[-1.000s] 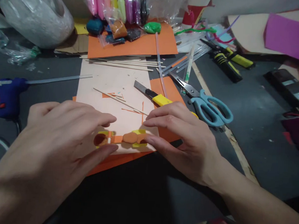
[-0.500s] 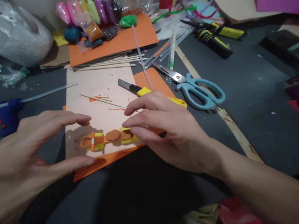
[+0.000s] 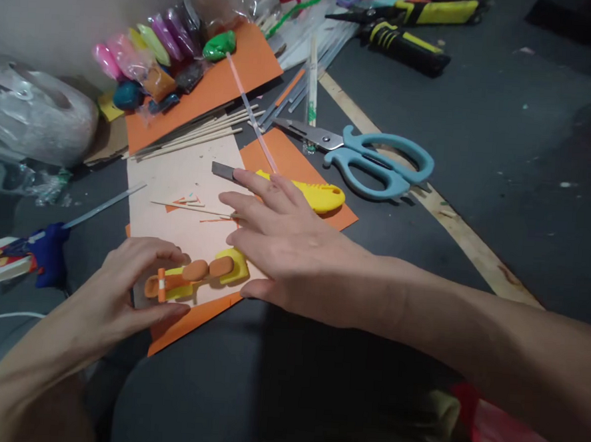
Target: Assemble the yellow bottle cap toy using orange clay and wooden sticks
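Observation:
A small clay scooter model (image 3: 195, 271) in orange-brown and yellow stands on a pale sheet (image 3: 179, 164). My left hand (image 3: 136, 281) curves around its handlebar end, with thumb and fingers apart on either side and a gap showing between them and the model. By the yellow rear end, my right hand (image 3: 274, 236) lies with its fingers spread, holding nothing. Those fingers reach over part of a yellow utility knife (image 3: 322, 194), whose blade pokes out beyond them. Thin wooden sticks (image 3: 193, 207) and orange scraps lie just past both hands.
Blue-handled scissors (image 3: 379, 161) lie right of the sheet, with black and yellow pliers (image 3: 406, 48) behind. Packets of coloured clay (image 3: 156, 46) rest on orange card (image 3: 245, 68) at the back. A blue glue gun (image 3: 50, 256) is at left, near a wrapped grey object (image 3: 42, 109).
My left hand has come in closer around the model's front. My right hand's fingers have opened out from near the model's rear and spread flatter. The camera view has shifted.

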The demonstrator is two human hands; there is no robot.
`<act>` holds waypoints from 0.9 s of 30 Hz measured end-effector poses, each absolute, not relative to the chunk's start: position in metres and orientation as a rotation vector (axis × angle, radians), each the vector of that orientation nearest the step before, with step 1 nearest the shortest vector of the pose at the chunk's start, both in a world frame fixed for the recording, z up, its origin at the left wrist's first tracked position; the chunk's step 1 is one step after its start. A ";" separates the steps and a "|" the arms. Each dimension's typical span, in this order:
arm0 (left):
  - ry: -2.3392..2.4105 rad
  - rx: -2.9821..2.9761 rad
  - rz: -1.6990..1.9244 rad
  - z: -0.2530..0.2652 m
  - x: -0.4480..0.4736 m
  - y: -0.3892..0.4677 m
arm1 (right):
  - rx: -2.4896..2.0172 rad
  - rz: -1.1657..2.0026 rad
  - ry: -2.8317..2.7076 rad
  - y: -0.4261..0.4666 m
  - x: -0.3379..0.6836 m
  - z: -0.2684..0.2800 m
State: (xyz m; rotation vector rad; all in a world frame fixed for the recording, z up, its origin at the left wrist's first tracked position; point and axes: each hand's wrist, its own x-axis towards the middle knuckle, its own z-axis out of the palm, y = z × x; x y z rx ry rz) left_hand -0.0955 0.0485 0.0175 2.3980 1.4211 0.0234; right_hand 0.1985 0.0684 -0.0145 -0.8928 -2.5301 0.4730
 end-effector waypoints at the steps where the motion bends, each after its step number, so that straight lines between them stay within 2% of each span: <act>1: 1.418 2.408 0.027 0.018 -0.093 0.049 | -0.891 0.463 -2.521 0.068 0.196 -0.016; 9: 1.452 2.402 -0.013 0.025 -0.090 0.052 | -0.935 0.477 -2.501 0.071 0.188 -0.020; 16: 1.603 2.277 0.493 0.041 -0.058 0.033 | -0.911 0.508 -2.440 0.077 0.194 -0.015; 21: 1.570 2.590 0.406 0.031 -0.038 0.032 | -0.845 0.477 -2.314 0.077 0.193 -0.018; 27: 1.530 2.589 0.404 0.024 -0.043 0.035 | -0.803 0.444 -2.308 0.075 0.191 -0.022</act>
